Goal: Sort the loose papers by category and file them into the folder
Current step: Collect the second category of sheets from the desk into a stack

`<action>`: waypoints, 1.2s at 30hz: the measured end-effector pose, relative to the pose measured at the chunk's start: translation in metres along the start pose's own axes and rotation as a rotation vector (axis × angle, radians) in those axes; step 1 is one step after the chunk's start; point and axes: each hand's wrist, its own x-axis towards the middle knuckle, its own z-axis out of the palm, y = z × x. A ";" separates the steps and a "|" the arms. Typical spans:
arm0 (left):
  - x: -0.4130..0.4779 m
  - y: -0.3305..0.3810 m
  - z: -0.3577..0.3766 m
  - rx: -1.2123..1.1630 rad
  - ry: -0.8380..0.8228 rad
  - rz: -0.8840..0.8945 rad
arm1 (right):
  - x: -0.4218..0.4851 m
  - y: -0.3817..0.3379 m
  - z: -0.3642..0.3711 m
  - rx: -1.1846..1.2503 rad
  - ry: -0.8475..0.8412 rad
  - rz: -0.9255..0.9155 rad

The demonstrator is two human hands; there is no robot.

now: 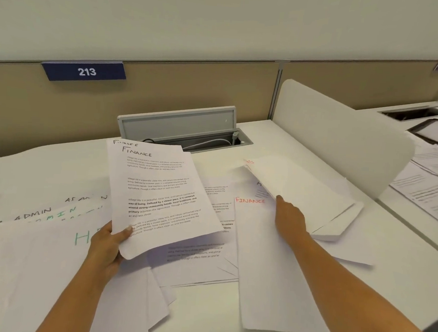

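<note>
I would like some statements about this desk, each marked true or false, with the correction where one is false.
1. The left hand holds sheets headed FINANCE. True.
2. The blue sign reads 312. False: it reads 213.
3. The grey lid is closed. False: it stands open.
4. A red-lettered FINANCE sheet lies by the right hand. True.
5. The ADMIN sheets lie to the right of the held sheets. False: they lie to the left.
</note>
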 end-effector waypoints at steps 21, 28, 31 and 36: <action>0.006 0.013 0.006 -0.104 -0.034 0.045 | -0.040 -0.097 -0.002 1.024 -0.150 -0.080; 0.006 0.017 -0.004 -0.108 0.025 0.056 | -0.029 -0.077 0.009 0.643 -0.192 -0.252; 0.007 0.018 -0.013 -0.117 0.065 0.056 | -0.022 -0.060 0.017 0.279 -0.235 -0.292; 0.007 0.016 -0.018 -0.113 0.078 0.048 | -0.011 -0.029 0.022 0.172 -0.198 -0.138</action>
